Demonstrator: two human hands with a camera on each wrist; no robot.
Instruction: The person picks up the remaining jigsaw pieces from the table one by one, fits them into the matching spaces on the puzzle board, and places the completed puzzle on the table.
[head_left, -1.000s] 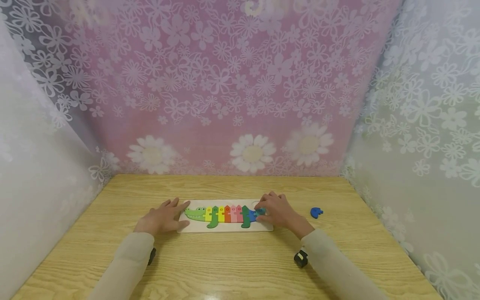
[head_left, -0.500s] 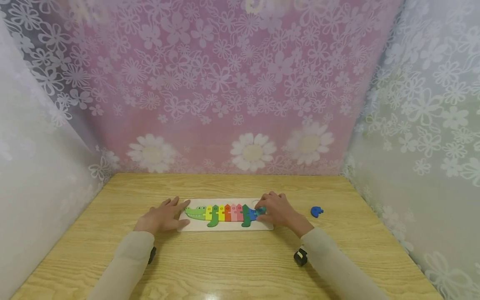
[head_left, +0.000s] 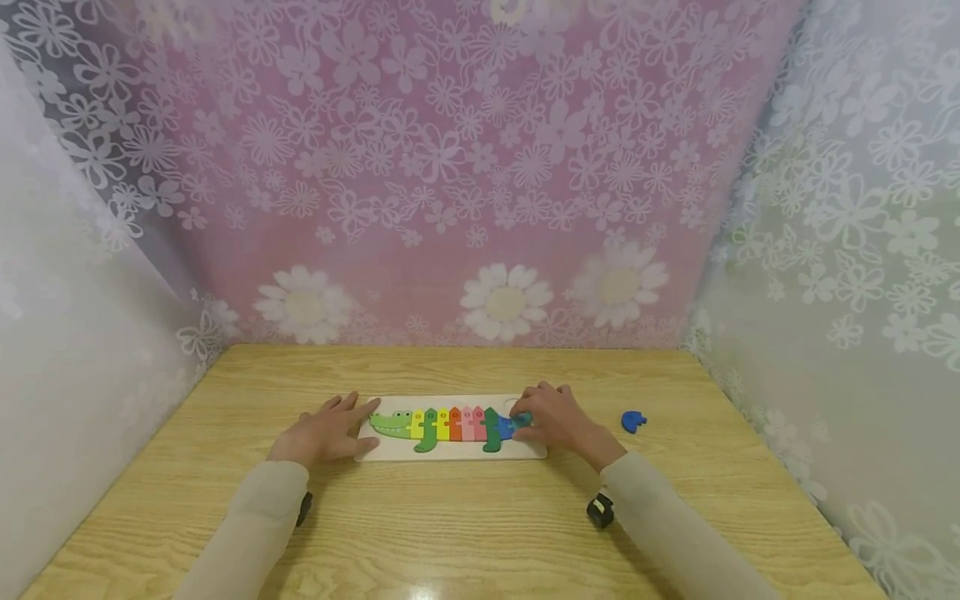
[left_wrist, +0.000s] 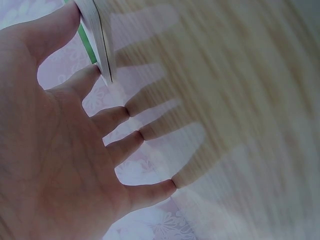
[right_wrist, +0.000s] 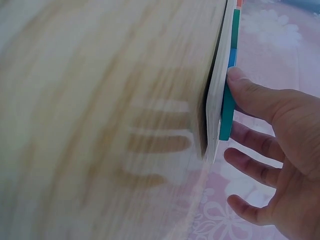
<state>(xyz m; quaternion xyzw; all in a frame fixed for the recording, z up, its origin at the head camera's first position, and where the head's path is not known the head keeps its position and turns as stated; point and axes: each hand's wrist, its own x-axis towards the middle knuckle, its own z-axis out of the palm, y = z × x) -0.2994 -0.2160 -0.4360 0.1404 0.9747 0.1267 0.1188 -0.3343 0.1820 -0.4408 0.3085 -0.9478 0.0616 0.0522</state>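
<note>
A pale wooden puzzle board (head_left: 390,452) lies on the table with a crocodile of coloured pieces, its green head (head_left: 390,426) at the left. My left hand (head_left: 322,435) spreads over the board's left end, thumb and forefinger at its edge; the left wrist view has the other fingertips down on the tabletop. At the tail end, my right hand (head_left: 558,425) pinches a teal puzzle piece (right_wrist: 227,115) between thumb and forefinger, close against the board. A blue piece (head_left: 505,428) sits just left of it. The right hand partly covers the teal piece in the head view.
One loose blue puzzle piece (head_left: 633,422) lies on the wooden table (head_left: 450,525), right of the right hand. Flower-patterned cloth (head_left: 465,167) stands along the table's back, with pale cloth on both sides.
Both hands and the teal piece keep their places on the board. The head view has tilted very slightly, so the table sits a little higher in it.
</note>
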